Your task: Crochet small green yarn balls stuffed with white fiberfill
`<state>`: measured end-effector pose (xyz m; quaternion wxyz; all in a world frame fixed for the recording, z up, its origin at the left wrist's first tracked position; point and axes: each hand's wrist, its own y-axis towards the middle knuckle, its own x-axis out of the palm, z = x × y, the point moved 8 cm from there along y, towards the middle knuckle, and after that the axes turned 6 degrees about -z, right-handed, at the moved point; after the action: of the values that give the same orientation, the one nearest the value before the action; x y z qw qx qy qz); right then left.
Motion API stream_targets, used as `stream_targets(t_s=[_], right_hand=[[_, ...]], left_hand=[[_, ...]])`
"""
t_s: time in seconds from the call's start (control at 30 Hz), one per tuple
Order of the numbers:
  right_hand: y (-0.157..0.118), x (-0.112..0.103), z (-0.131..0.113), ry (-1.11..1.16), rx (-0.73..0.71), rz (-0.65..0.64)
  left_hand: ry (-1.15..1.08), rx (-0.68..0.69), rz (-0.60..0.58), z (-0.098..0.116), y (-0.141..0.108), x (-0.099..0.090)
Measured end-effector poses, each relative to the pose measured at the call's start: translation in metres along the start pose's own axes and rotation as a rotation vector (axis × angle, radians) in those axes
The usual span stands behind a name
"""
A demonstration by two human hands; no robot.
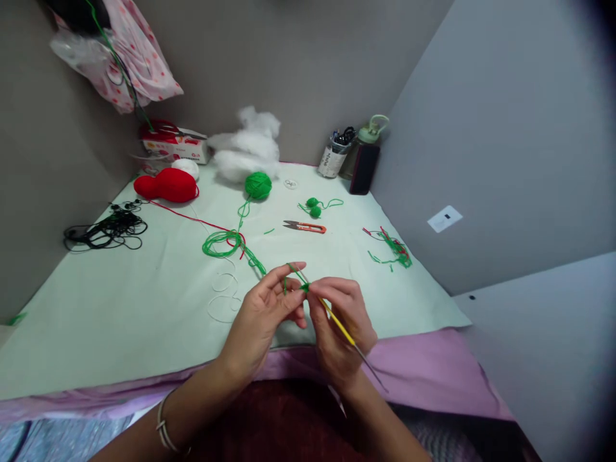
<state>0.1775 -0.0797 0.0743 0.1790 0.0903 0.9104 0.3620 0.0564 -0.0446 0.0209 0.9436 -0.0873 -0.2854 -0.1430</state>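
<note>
My left hand pinches a small piece of green crochet work between thumb and fingers, with green yarn looped over its raised index finger. Closed around a crochet hook with a yellow grip is my right hand; the hook's tip end meets the green piece, and its grey shaft points down to the right. Green yarn lies coiled left of my hands and runs up toward a green yarn ball. Orange-handled thread snips rest beyond my hands.
Red stuffed piece, white stuffing and black yarn sit at the back and left. Two small green balls, a pen cup, a bottle, a leaning phone and yarn scraps are farther right.
</note>
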Motion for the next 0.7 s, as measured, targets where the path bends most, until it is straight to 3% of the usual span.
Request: stream_targets(t_s=[0.17, 0.33, 0.47, 0.7], right_hand=[[0.004, 0.008, 0.026, 0.222, 0.323, -0.037], [-0.011, 0.029, 0.054, 0.551, 0.665, -0.046], [-0.013, 0.033, 0.058, 0.552, 0.66, -0.04], [-0.008, 0.021, 0.059, 0.615, 0.594, 0.001]], left_hand=[[-0.057, 0.005, 0.05, 0.004, 0.0, -0.006], [-0.231, -0.113, 0.049, -0.004, -0.002, -0.006], [-0.344, -0.138, 0.069, -0.007, -0.001, -0.008], [-0.211, -0.051, 0.049, 0.004, -0.003, -0.007]])
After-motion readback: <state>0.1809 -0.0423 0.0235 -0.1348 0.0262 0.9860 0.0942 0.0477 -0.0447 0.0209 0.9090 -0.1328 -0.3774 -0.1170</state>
